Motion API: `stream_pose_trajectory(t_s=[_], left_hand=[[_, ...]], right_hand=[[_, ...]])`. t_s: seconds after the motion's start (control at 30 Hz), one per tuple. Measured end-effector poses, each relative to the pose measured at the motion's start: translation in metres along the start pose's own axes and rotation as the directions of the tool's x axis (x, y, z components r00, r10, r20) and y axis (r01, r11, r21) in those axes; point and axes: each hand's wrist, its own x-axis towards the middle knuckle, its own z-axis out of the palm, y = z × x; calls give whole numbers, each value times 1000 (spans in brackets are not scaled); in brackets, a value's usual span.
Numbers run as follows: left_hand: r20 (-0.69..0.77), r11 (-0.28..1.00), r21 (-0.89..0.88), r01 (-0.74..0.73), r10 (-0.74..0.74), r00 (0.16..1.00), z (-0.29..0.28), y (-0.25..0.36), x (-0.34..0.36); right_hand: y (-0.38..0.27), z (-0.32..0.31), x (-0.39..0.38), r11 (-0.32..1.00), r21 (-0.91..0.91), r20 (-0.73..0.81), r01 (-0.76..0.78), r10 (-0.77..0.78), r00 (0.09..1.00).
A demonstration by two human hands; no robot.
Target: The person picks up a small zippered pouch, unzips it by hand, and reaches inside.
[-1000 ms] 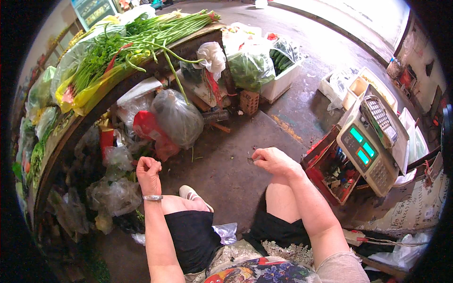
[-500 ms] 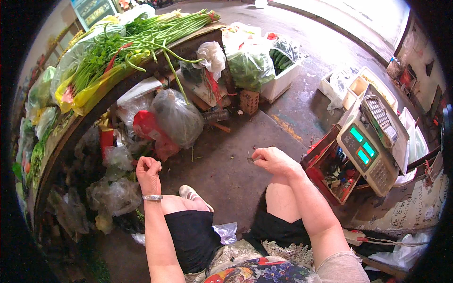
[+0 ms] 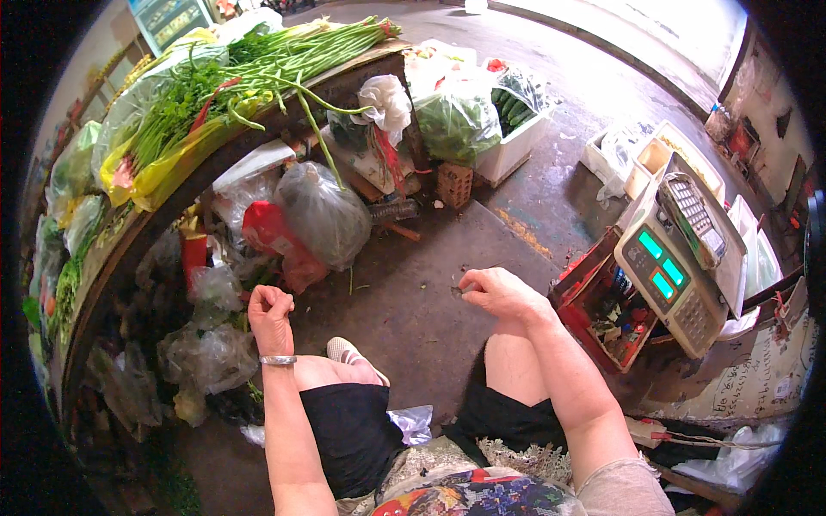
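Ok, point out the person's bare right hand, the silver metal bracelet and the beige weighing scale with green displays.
Bare right hand [image 3: 504,291], head view: back of the hand.
Silver metal bracelet [image 3: 278,360], head view: middle of the band.
Beige weighing scale [image 3: 684,295], head view: front panel.

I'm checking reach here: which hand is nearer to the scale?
Right. The right hand is to the left of the scale, not touching it; the left hand is much farther left, on the side of the plastic bags.

Head-worn fisheye; downward over hands [image 3: 270,313]
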Motion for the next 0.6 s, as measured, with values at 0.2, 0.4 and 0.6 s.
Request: stream_pose_trajectory(t_s=[0.2,0.4,0.6], left_hand=[[-1,1000,-2,-1,1,1000,0,0,1],[7,1000,2,-4,4,1000,0,0,0],[1,1000,2,-1,1,1000,-1,0,0]], right_hand=[[2,1,1,1000,-5,-8,2,-2,1000],[5,3,3,999,-26,-18,25,-25,1000],[8,5,4,997,-30,-83,67,-69,994]])
